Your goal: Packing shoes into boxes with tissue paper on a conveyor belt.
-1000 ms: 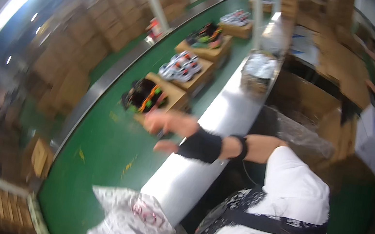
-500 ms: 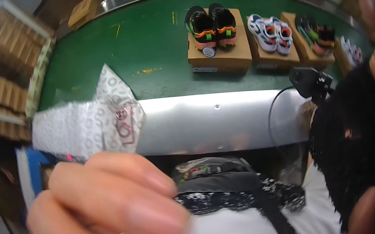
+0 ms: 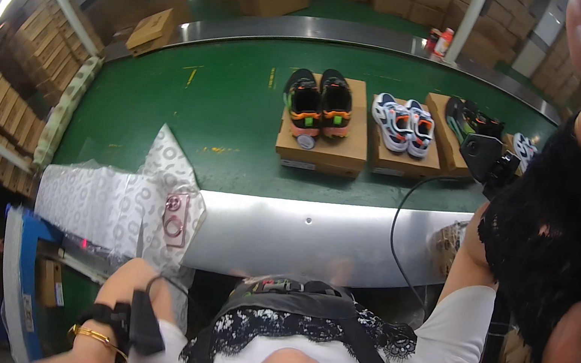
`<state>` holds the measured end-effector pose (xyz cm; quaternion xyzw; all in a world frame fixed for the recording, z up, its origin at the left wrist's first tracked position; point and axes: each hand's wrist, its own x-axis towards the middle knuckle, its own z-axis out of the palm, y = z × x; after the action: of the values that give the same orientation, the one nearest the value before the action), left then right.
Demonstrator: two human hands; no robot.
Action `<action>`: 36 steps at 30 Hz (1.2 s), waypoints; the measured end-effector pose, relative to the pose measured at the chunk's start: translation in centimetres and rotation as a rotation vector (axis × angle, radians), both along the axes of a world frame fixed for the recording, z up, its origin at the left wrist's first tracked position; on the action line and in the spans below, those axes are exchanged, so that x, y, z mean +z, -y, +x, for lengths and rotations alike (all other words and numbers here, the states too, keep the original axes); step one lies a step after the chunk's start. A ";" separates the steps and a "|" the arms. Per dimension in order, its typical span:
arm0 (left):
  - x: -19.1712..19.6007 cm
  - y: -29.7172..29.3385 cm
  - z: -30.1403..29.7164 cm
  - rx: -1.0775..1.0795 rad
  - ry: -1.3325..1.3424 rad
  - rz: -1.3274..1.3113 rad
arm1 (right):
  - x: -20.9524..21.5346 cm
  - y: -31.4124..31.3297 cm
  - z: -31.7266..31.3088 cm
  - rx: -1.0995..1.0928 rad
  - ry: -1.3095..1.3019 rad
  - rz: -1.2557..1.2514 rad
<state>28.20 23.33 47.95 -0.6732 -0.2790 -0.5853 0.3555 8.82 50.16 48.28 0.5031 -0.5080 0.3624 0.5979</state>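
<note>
My right hand (image 3: 555, 216) is raised very near the lens along the right edge, with black lacy fabric over it. One finger shows above and part of another digit below; what lies beyond them is cut off. A small black camera (image 3: 488, 158) with a cable is on that wrist. Only the wrist end of my left hand (image 3: 76, 360) shows at the lower left edge, so its fingers are hidden. That wrist wears a gold chain bracelet (image 3: 100, 339) and a black device (image 3: 144, 326). No held object is visible at either hand.
Black-and-orange sneakers (image 3: 317, 106) stand on a brown shoebox (image 3: 320, 160); white sneakers (image 3: 403, 127) and more pairs sit on boxes to the right. Patterned wrapping paper (image 3: 94, 200) lies at the left of the metal edge (image 3: 267, 235). A blue frame (image 3: 26, 269) stands lower left.
My left hand, large in the lower middle before, has drawn down and left almost out of the picture. My right hand stays at the right edge. The view has shifted, showing more background.
</note>
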 end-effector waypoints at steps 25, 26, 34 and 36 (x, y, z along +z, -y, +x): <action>-0.1 -10.9 -10.9 -0.988 0.652 -0.262 | 2.5 1.4 -3.3 -0.352 -0.033 0.101; -0.3 -11.3 -10.3 -1.005 0.641 -0.241 | 2.9 0.7 -3.5 -0.374 -0.045 0.110; -2.1 -9.2 -11.5 -0.193 1.102 -0.907 | 3.5 -3.6 -3.5 -0.575 -0.026 0.213; 0.2 -7.9 -10.9 -0.088 0.952 -0.650 | 3.4 -5.8 -3.9 -0.664 -0.023 0.258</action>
<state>17.33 31.22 48.16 -0.4214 -0.5455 -0.7221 -0.0592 4.97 55.97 51.73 0.3858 -0.6787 0.0756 0.6203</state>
